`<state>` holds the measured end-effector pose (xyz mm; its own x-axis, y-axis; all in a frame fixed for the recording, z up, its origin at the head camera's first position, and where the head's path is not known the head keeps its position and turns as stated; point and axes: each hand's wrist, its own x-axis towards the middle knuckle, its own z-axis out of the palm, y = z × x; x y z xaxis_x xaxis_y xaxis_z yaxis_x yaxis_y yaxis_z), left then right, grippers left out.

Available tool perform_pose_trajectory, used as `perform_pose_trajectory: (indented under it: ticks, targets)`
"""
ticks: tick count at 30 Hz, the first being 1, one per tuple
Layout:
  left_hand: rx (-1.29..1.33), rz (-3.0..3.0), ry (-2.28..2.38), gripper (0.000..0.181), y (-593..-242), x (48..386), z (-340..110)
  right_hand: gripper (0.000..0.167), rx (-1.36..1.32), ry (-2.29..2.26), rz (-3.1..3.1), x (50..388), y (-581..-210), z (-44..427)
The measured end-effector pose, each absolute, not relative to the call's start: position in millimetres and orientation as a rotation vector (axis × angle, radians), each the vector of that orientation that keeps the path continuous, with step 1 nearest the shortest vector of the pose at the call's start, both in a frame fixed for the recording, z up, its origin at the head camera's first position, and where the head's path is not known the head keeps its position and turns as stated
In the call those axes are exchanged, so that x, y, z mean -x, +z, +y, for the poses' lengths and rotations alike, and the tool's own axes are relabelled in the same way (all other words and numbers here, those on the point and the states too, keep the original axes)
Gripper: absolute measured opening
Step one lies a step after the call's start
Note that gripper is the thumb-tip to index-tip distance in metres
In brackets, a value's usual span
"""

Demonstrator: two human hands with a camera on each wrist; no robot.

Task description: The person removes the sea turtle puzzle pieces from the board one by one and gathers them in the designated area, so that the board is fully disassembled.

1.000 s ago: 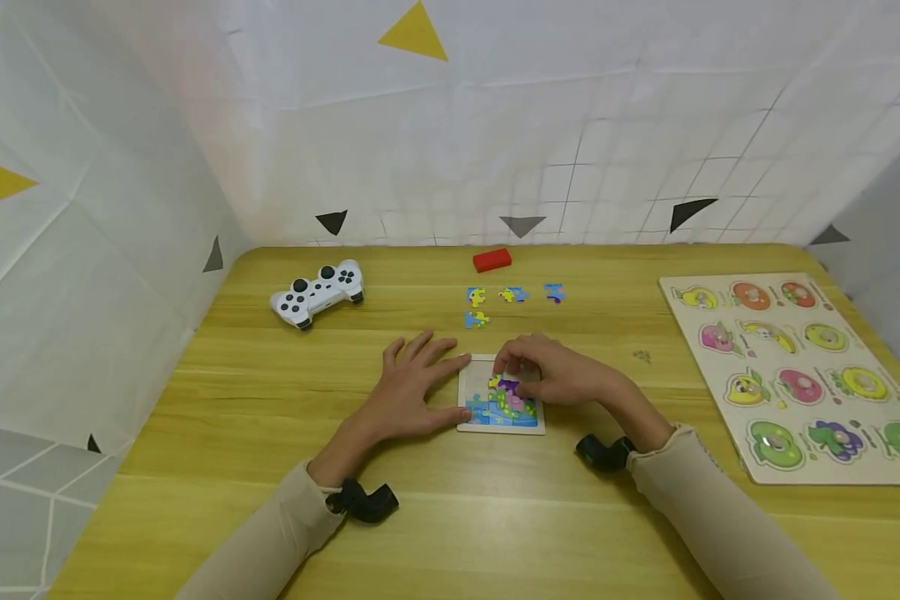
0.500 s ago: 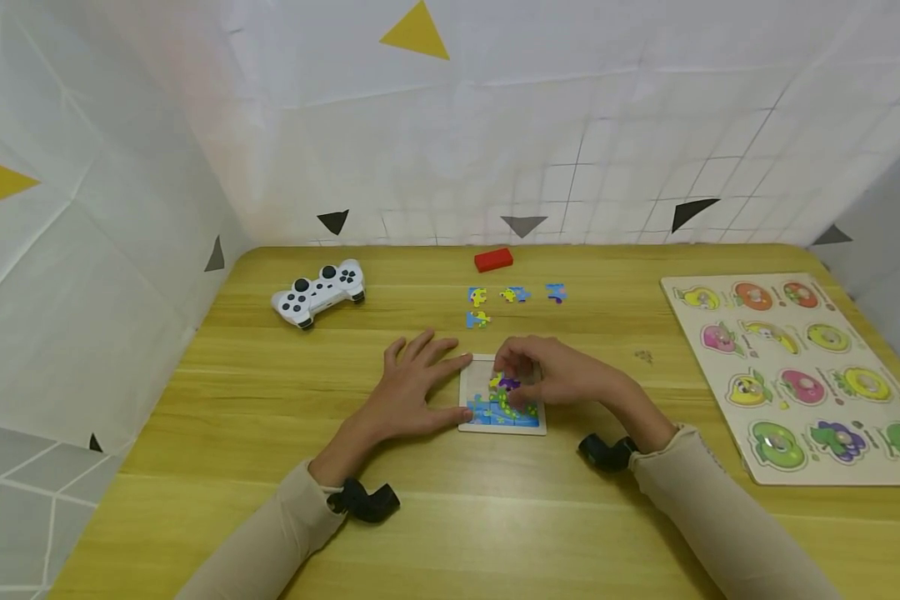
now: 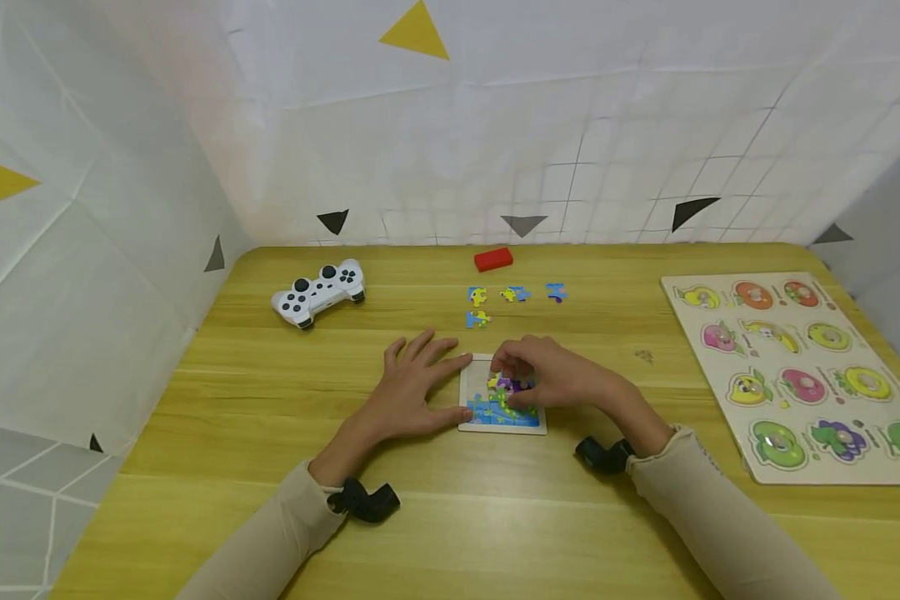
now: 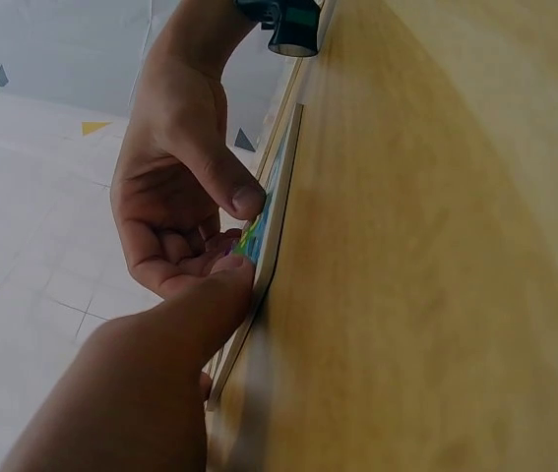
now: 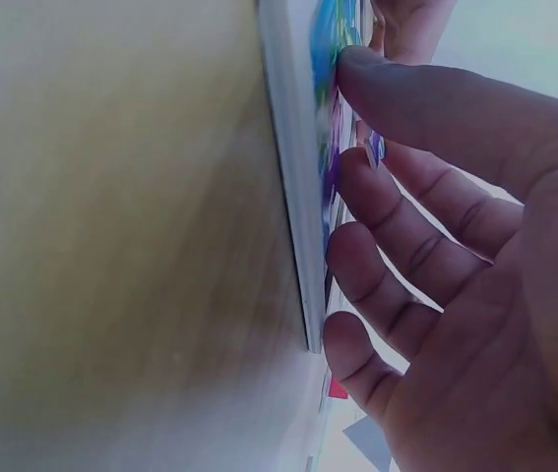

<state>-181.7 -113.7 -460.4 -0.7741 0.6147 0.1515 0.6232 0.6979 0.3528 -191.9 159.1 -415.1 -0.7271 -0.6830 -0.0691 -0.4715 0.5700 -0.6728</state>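
Note:
A small jigsaw tray (image 3: pixel 504 430) with a pale rim lies flat on the table, its lower part filled with blue, green and purple pieces. My left hand (image 3: pixel 408 392) lies spread at the tray's left side, with thumb and forefinger touching the rim. Over the tray's right part, my right hand (image 3: pixel 558 372) has its fingers bent down. In the right wrist view a tilted puzzle piece (image 5: pixel 375 149) stands up from the tray by the fingers, while the thumb is at the laid pieces. The hand partly hides that piece.
Loose puzzle pieces (image 3: pixel 478 319) lie beyond the tray, with a red block (image 3: pixel 493 259) behind them. A white game controller (image 3: pixel 318 293) rests at back left. On the right is a large fruit peg board (image 3: pixel 802 385). White sheets (image 3: pixel 450 150) enclose the table (image 3: pixel 450 517).
My right hand's fingers have shifted slightly over the tray, and the thumb has moved a little left and down across the pieces. The left hand stays on the rim.

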Motion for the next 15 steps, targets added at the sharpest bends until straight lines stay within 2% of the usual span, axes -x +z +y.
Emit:
perform_pose_trajectory:
  ticks: [8,15]
  targets:
    - [1.048,-2.881,-0.602,0.078,-459.8,181.9,-113.6,0.032,0.997,-0.869,2.537,191.4,-414.6,158.8]
    - [1.051,-2.878,-0.597,0.078,-461.2,182.0,-113.7,0.035,1.006,-0.851,2.578,192.4,-414.7,159.5]
